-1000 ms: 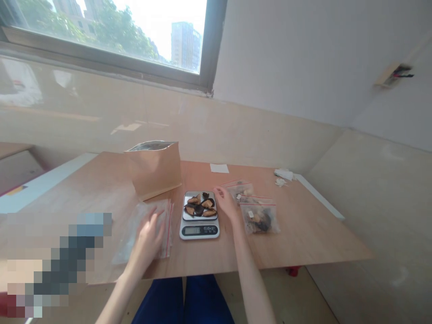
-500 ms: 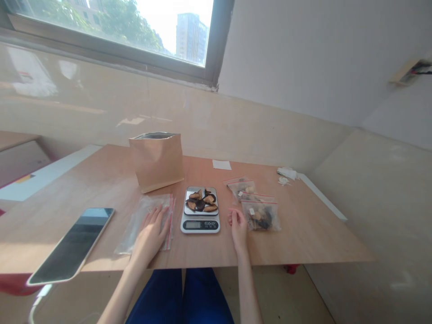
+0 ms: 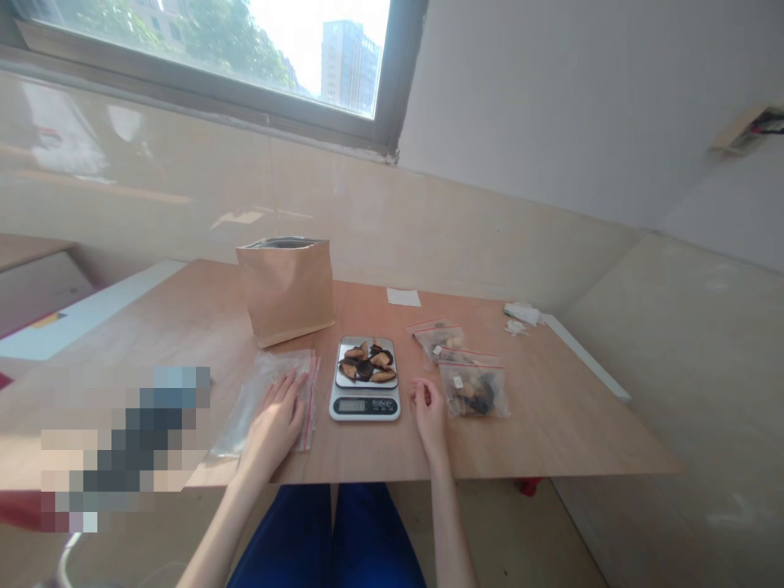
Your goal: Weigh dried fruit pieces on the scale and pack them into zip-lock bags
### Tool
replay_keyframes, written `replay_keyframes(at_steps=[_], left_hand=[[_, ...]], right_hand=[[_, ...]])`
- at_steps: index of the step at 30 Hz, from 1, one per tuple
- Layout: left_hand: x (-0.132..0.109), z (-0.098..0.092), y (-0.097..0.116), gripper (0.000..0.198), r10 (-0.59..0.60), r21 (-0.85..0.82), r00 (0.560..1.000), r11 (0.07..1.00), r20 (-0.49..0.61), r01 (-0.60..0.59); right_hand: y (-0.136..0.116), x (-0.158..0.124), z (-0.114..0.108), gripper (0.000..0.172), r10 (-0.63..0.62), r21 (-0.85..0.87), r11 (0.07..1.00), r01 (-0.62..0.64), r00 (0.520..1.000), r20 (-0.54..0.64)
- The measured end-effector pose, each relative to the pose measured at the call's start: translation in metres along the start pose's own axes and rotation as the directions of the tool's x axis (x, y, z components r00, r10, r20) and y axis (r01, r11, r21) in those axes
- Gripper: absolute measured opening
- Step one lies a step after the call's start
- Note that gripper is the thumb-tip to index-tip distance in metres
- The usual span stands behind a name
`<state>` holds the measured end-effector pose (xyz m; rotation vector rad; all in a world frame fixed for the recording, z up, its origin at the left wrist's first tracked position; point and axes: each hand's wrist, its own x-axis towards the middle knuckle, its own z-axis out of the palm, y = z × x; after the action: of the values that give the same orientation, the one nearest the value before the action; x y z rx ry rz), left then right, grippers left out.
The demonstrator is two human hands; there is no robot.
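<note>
My left hand lies spread on a stack of clear zip bags with red seal strips. Between my hands, a white digital scale carries several dark-and-tan dried slices on its metal plate; its display is too small to read. My right hand rests on the table right of the scale, its fingers curled in, and whether anything is inside them is hidden. Just right of it lies a filled zip bag with a small white label, and another filled bag lies behind.
A brown paper pouch stands upright with its top open behind the clear bags. White paper lies near the wall, and crumpled white scraps lie at the back right. A pixelated dark object is at the left front edge.
The fingers of my right hand are curled slightly more and the hand sits a little further left. My left hand stays on the clear bags. The dark phone at the left now appears pixelated.
</note>
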<state>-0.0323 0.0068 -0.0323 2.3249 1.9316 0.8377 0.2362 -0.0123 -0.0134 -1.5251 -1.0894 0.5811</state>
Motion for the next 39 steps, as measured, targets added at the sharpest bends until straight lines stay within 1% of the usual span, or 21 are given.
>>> replay_keyframes(at_steps=[6, 10, 17, 23, 25, 27, 28, 30, 32, 33, 34, 35, 36, 38, 39], left_hand=[[0.0, 0.0, 0.0, 0.046, 0.009, -0.017, 0.999, 1.0, -0.032, -0.009], [-0.001, 0.001, 0.0, 0.046, 0.008, -0.024, 0.999, 1.0, -0.045, -0.009], [0.0, 0.0, 0.001, 0.045, 0.006, -0.065, 0.999, 0.998, -0.044, -0.009], [-0.003, -0.001, -0.002, 0.043, -0.034, -0.201, 0.999, 0.979, -0.038, 0.026], [-0.004, -0.003, -0.003, 0.042, -0.072, -0.255, 0.997, 0.965, -0.042, 0.059], [-0.005, -0.009, -0.001, 0.04, -0.102, -0.319, 0.992, 0.945, -0.077, 0.073], [-0.004, -0.013, 0.001, 0.039, -0.11, -0.351, 0.988, 0.934, -0.108, 0.065], [-0.005, -0.025, 0.009, 0.036, -0.117, -0.405, 0.975, 0.914, -0.189, 0.031], [-0.005, -0.037, 0.02, 0.034, -0.117, -0.447, 0.965, 0.894, -0.236, -0.001], [-0.006, -0.043, 0.025, 0.034, -0.112, -0.473, 0.965, 0.881, -0.237, -0.014], [-0.006, -0.049, 0.031, 0.034, -0.108, -0.5, 0.966, 0.866, -0.234, -0.025], [-0.007, -0.055, 0.036, 0.033, -0.099, -0.523, 0.967, 0.851, -0.233, -0.039], [-0.008, -0.06, 0.041, 0.033, -0.081, -0.538, 0.968, 0.841, -0.236, -0.06], [-0.009, -0.068, 0.048, 0.03, -0.064, -0.542, 0.957, 0.833, -0.284, -0.105], [-0.009, -0.071, 0.05, 0.028, -0.08, -0.536, 0.942, 0.837, -0.325, -0.114]], right_hand=[[-0.001, -0.001, 0.0, 0.043, -0.027, -0.022, 0.999, 0.028, 1.0, 0.013], [-0.002, -0.001, -0.001, 0.042, -0.05, -0.021, 0.999, 0.05, 0.999, 0.0], [-0.003, -0.002, -0.001, 0.042, -0.047, -0.026, 0.999, 0.048, 0.999, 0.016], [-0.004, -0.001, -0.001, 0.041, -0.04, -0.025, 0.999, 0.04, 0.999, 0.01], [-0.008, -0.004, -0.002, 0.039, -0.073, -0.021, 0.997, 0.072, 0.997, -0.026], [-0.017, -0.012, 0.001, 0.036, -0.125, -0.031, 0.992, 0.123, 0.99, -0.071], [-0.023, -0.019, 0.004, 0.034, -0.15, -0.036, 0.988, 0.148, 0.986, -0.074], [-0.038, -0.037, 0.015, 0.031, -0.194, -0.029, 0.981, 0.194, 0.981, -0.01], [-0.056, -0.056, 0.032, 0.028, -0.239, 0.009, 0.971, 0.24, 0.961, 0.138], [-0.065, -0.064, 0.042, 0.025, -0.25, 0.021, 0.968, 0.25, 0.95, 0.188], [-0.073, -0.071, 0.053, 0.026, -0.234, 0.041, 0.972, 0.23, 0.951, 0.204], [-0.081, -0.075, 0.062, 0.029, -0.204, 0.071, 0.979, 0.193, 0.955, 0.215], [-0.088, -0.076, 0.07, 0.028, -0.171, 0.103, 0.983, 0.151, 0.958, 0.231], [-0.097, -0.073, 0.081, 0.022, -0.093, 0.176, 0.983, 0.046, 0.958, 0.27], [-0.099, -0.069, 0.083, 0.021, -0.052, 0.212, 0.977, -0.011, 0.955, 0.291]])
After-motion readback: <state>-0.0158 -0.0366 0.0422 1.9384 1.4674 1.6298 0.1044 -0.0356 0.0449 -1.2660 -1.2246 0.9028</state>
